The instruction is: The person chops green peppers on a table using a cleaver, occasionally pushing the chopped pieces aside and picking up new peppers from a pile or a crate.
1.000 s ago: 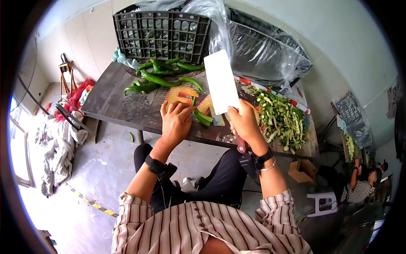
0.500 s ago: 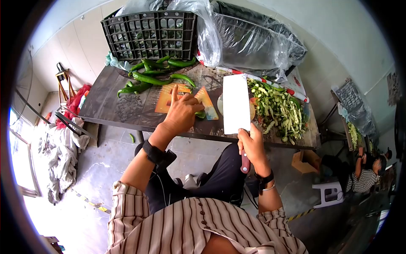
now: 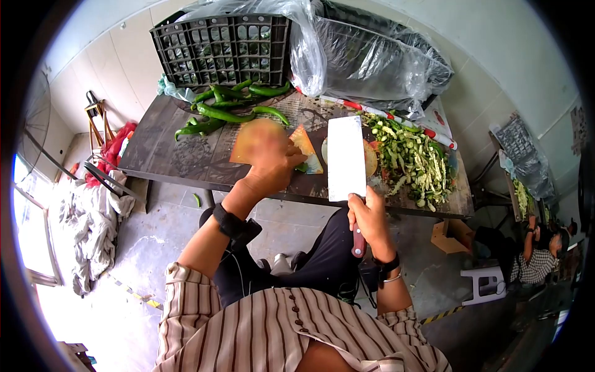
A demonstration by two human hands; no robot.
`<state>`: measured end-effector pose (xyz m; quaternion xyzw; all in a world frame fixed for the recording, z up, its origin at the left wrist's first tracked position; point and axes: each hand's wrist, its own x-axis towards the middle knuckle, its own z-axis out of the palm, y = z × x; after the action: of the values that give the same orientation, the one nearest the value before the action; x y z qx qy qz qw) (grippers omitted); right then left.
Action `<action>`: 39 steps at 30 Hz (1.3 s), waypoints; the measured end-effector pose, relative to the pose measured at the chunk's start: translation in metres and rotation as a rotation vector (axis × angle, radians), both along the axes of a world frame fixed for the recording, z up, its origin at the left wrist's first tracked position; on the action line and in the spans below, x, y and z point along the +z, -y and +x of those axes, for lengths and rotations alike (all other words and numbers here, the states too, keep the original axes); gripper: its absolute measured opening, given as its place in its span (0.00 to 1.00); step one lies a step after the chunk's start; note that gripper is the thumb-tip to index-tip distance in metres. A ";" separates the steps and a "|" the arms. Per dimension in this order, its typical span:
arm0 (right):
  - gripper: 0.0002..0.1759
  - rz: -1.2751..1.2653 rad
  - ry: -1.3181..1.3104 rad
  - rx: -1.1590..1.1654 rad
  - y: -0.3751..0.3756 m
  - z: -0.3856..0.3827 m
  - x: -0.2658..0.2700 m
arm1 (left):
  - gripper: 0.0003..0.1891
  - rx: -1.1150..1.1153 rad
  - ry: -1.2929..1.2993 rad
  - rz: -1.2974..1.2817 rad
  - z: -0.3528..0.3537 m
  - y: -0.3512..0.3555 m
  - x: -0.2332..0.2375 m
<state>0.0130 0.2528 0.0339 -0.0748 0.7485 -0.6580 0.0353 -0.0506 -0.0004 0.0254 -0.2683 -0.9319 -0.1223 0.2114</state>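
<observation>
My left hand (image 3: 274,172) is over the front part of the table, its fingers bent down around a small piece of green pepper (image 3: 302,167). A blurred patch covers part of this hand. In my right hand (image 3: 370,214) is the brown handle of a cleaver (image 3: 347,158), its broad pale blade pointing away from me. Beside the blade, on the right, lies a heap of chopped green peppers (image 3: 412,161). Several whole long green peppers (image 3: 226,115) lie beyond my left hand, at the back left of the table.
At the back of the dark patterned table (image 3: 167,158) stands a black plastic crate (image 3: 223,49), with a plastic-lined container (image 3: 372,65) to its right. A cardboard box (image 3: 450,237) and white stool (image 3: 483,285) stand on the floor. Another person (image 3: 536,263) sits at far right.
My left hand and the pepper piece have shifted slightly right. The cleaver blade sits a little nearer to me. The whole peppers and the chopped heap look the same.
</observation>
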 end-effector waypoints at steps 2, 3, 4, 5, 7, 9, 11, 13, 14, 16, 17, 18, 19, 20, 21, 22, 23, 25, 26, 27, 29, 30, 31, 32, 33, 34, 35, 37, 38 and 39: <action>0.08 0.008 0.020 -0.024 0.002 0.002 0.000 | 0.17 0.000 0.012 -0.020 0.001 -0.001 0.002; 0.08 0.010 0.021 -0.026 0.001 0.002 0.000 | 0.17 0.000 0.022 -0.039 0.001 -0.002 0.002; 0.08 0.013 0.024 -0.022 0.000 0.003 -0.001 | 0.17 -0.001 0.023 -0.038 0.001 -0.002 0.001; 0.08 0.016 0.027 -0.017 0.000 0.003 -0.001 | 0.16 0.016 0.011 -0.026 0.000 -0.001 -0.001; 0.08 0.010 0.035 -0.014 -0.002 0.004 0.000 | 0.16 0.036 0.001 -0.014 0.000 0.001 -0.002; 0.08 0.004 0.044 -0.008 -0.002 0.004 -0.001 | 0.15 0.014 -0.073 0.088 0.001 0.003 0.000; 0.05 -0.008 0.063 -0.019 -0.001 0.004 -0.001 | 0.15 0.015 -0.070 0.118 0.004 0.002 0.005; 0.06 -0.013 0.067 -0.018 0.001 0.004 -0.004 | 0.15 0.017 -0.068 0.148 0.006 0.000 0.009; 0.08 -0.018 0.068 -0.018 0.001 0.003 -0.004 | 0.15 0.005 -0.078 0.156 0.007 -0.001 0.009; 0.08 -0.016 0.065 -0.014 0.003 0.003 -0.005 | 0.15 -0.004 -0.087 0.165 0.008 0.000 0.010; 0.08 -0.016 0.060 -0.010 0.004 0.003 -0.005 | 0.15 -0.006 -0.073 0.160 0.010 0.000 0.011; 0.08 -0.014 0.061 -0.008 0.004 0.003 -0.006 | 0.15 -0.008 -0.058 0.156 0.011 0.000 0.012; 0.08 -0.012 0.067 -0.006 0.003 0.002 -0.008 | 0.15 -0.005 -0.058 0.157 0.014 0.001 0.012; 0.08 -0.010 0.073 -0.004 0.003 0.002 -0.010 | 0.15 0.000 -0.073 0.155 0.016 0.004 0.011; 0.08 -0.009 0.074 -0.002 0.003 0.002 -0.009 | 0.15 0.005 -0.089 0.153 0.019 0.007 0.011; 0.08 -0.015 0.078 -0.005 0.004 0.002 -0.008 | 0.15 0.006 -0.088 0.153 0.021 0.011 0.011; 0.08 -0.021 0.084 -0.008 0.004 0.003 -0.008 | 0.15 0.007 -0.056 0.129 0.025 0.017 0.011; 0.08 -0.037 0.084 -0.003 0.004 0.003 -0.010 | 0.16 0.001 -0.066 0.105 0.031 0.029 0.011; 0.08 -0.053 0.082 0.004 0.004 0.003 -0.011 | 0.16 0.004 -0.064 0.105 0.032 0.034 0.009; 0.08 -0.053 0.085 0.008 0.003 0.003 -0.011 | 0.17 0.009 -0.073 0.116 0.033 0.038 0.008; 0.09 -0.040 0.113 0.000 0.003 0.002 -0.011 | 0.15 0.018 -0.054 0.143 0.034 0.044 0.010; 0.09 -0.038 0.113 0.004 0.004 0.002 -0.011 | 0.15 0.022 -0.055 0.144 0.034 0.044 0.010; 0.09 -0.036 0.112 0.003 0.004 0.002 -0.011 | 0.11 0.040 -0.057 0.145 0.034 0.042 0.010; 0.09 -0.035 0.111 0.000 0.005 0.002 -0.010 | 0.09 0.056 -0.058 0.146 0.034 0.040 0.010; 0.09 -0.033 0.111 0.001 0.005 0.002 -0.010 | 0.09 0.058 -0.059 0.147 0.034 0.037 0.010; 0.09 -0.033 0.106 0.004 0.005 0.002 -0.010 | 0.10 0.102 -0.037 0.165 0.034 0.034 0.010; 0.09 -0.032 0.101 0.006 0.005 0.003 -0.009 | 0.11 0.145 -0.015 0.183 0.034 0.032 0.009; 0.06 -0.039 0.100 -0.005 0.007 0.005 -0.006 | 0.13 0.170 -0.028 0.192 0.032 0.029 0.004; 0.05 -0.048 0.099 -0.014 0.008 0.005 -0.005 | 0.14 0.197 -0.041 0.200 0.031 0.028 0.001; 0.05 -0.047 0.099 -0.015 0.008 0.005 -0.005 | 0.14 0.197 -0.041 0.201 0.031 0.028 0.001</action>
<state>0.0182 0.2451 0.0289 -0.0374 0.7307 -0.6785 0.0658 -0.0198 -0.0282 0.0261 -0.1556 -0.9322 -0.1884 0.2671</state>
